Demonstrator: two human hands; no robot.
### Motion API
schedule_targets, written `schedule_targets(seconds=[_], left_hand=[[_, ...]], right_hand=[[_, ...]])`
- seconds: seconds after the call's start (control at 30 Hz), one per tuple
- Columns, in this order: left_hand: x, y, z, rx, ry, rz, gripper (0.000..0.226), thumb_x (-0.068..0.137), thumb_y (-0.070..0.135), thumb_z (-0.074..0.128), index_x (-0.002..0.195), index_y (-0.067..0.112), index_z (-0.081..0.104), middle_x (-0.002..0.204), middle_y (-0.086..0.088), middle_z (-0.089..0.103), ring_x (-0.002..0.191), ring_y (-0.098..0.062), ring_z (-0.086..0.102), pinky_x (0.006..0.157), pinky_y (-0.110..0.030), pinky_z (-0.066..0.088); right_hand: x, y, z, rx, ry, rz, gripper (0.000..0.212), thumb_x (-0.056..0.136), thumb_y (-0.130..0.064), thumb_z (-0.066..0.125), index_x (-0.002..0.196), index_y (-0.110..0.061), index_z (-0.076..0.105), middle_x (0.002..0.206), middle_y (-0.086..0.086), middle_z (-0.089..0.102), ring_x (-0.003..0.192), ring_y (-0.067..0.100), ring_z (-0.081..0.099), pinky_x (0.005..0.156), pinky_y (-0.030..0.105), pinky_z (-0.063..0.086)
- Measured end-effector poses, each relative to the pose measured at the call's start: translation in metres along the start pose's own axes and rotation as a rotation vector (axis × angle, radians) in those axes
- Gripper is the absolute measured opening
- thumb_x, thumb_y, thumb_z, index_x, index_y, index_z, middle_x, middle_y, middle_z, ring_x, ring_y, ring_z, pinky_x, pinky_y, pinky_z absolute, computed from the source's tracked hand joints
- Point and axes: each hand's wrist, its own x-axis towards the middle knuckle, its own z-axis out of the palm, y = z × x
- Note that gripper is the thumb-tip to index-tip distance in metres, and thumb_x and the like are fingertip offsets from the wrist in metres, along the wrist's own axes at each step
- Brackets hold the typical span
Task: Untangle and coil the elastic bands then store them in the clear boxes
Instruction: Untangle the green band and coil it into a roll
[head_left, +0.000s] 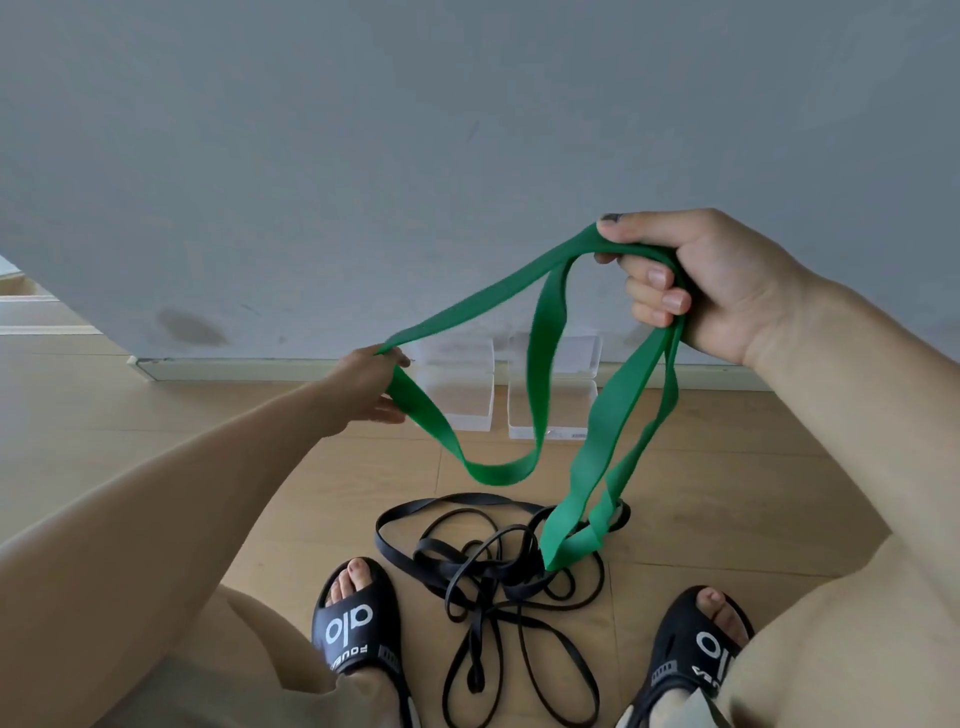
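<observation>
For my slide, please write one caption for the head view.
Both hands, left hand and right hand, lift a green band from tangled black bands, clear boxes behind.

The green band (545, 332) crosses in front of both clear boxes (467, 387), hiding parts of them; their contents cannot be told. Its lower end disappears into the black bands (488, 577), so where it is caught stays unclear. The black loops and both sandals (358, 623) run off the bottom edge. The left hand (363, 389) covers its own fingertips.
</observation>
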Motion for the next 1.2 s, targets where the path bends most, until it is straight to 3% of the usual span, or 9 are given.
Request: schedule_targets(seconds=[0.17, 0.27, 0.37, 0.5, 0.67, 0.83, 0.97, 1.07, 1.2], left_hand=[[-0.004, 0.004, -0.007, -0.293, -0.223, -0.151, 0.051, 0.107, 0.058, 0.033, 0.125, 0.017, 0.058, 0.111, -0.024, 0.075, 0.098, -0.037, 0.076, 0.086, -0.045, 0.061], [-0.004, 0.006, -0.009, -0.301, -0.211, -0.103, 0.063, 0.105, 0.064, 0.029, 0.126, 0.013, 0.06, 0.108, -0.02, 0.077, 0.104, -0.032, 0.075, 0.098, -0.045, 0.056], [-0.007, 0.009, -0.007, -0.362, -0.199, -0.1, 0.072, 0.105, 0.064, 0.026, 0.12, 0.006, 0.066, 0.106, -0.018, 0.078, 0.099, -0.03, 0.077, 0.092, -0.043, 0.059], [-0.011, 0.025, -0.001, -0.847, -0.257, -0.055, 0.061, 0.111, 0.05, 0.024, 0.129, 0.007, 0.063, 0.104, -0.022, 0.077, 0.094, -0.03, 0.078, 0.078, -0.042, 0.064], [-0.021, 0.049, -0.011, -1.089, -0.349, 0.087, 0.042, 0.111, 0.038, 0.033, 0.115, 0.008, 0.062, 0.102, -0.016, 0.066, 0.1, -0.034, 0.074, 0.102, -0.05, 0.054], [-0.028, 0.053, -0.026, -0.974, -0.386, 0.178, 0.022, 0.1, 0.02, 0.059, 0.08, 0.011, 0.057, 0.098, -0.016, 0.066, 0.102, -0.033, 0.071, 0.098, -0.044, 0.057], [-0.026, 0.05, -0.017, -0.551, -0.125, 0.277, 0.036, 0.089, -0.013, 0.064, 0.088, 0.015, 0.041, 0.093, -0.013, 0.065, 0.089, -0.024, 0.074, 0.08, -0.025, 0.061], [-0.015, 0.038, -0.018, -0.229, 0.101, 0.349, 0.036, 0.083, -0.008, 0.074, 0.093, 0.012, 0.046, 0.113, -0.013, 0.07, 0.094, -0.023, 0.074, 0.085, -0.033, 0.063], [-0.008, 0.027, -0.029, 0.029, 0.291, 0.358, 0.026, 0.086, 0.015, 0.079, 0.102, 0.007, 0.059, 0.101, -0.007, 0.075, 0.08, -0.017, 0.077, 0.086, -0.04, 0.062]], right_hand=[[0.002, 0.0, 0.0, 0.036, 0.019, 0.001, 0.027, 0.1, -0.025, 0.059, 0.077, -0.013, 0.059, 0.044, -0.007, 0.032, 0.035, 0.008, 0.026, 0.042, 0.022, 0.026], [0.002, -0.001, -0.001, 0.052, 0.024, 0.002, 0.025, 0.1, -0.025, 0.059, 0.079, -0.012, 0.058, 0.044, -0.007, 0.032, 0.035, 0.007, 0.025, 0.041, 0.022, 0.025], [0.003, 0.001, -0.002, 0.051, 0.042, 0.01, 0.026, 0.1, -0.025, 0.06, 0.078, -0.012, 0.059, 0.044, -0.007, 0.032, 0.035, 0.007, 0.026, 0.041, 0.022, 0.025], [0.005, 0.003, 0.003, 0.011, 0.034, 0.043, 0.026, 0.101, -0.024, 0.059, 0.079, -0.011, 0.059, 0.045, -0.007, 0.033, 0.035, 0.007, 0.026, 0.041, 0.021, 0.026], [0.008, 0.01, 0.008, -0.135, 0.065, 0.134, 0.024, 0.1, -0.026, 0.06, 0.082, -0.011, 0.06, 0.048, -0.007, 0.035, 0.038, 0.008, 0.028, 0.046, 0.024, 0.027], [0.008, 0.009, 0.007, -0.139, 0.093, 0.137, 0.024, 0.1, -0.026, 0.06, 0.08, -0.012, 0.06, 0.05, -0.006, 0.035, 0.039, 0.009, 0.028, 0.045, 0.023, 0.028], [0.01, 0.007, 0.002, -0.124, 0.131, 0.117, 0.022, 0.099, -0.026, 0.061, 0.082, -0.013, 0.061, 0.051, -0.006, 0.035, 0.04, 0.009, 0.028, 0.043, 0.022, 0.03], [0.011, 0.005, -0.001, -0.096, 0.166, 0.101, 0.021, 0.099, -0.026, 0.061, 0.082, -0.013, 0.06, 0.05, -0.007, 0.035, 0.039, 0.008, 0.028, 0.046, 0.023, 0.028], [0.01, 0.003, -0.009, -0.094, 0.207, 0.084, 0.023, 0.099, -0.028, 0.061, 0.081, -0.014, 0.059, 0.05, -0.008, 0.035, 0.039, 0.008, 0.028, 0.046, 0.023, 0.028]])
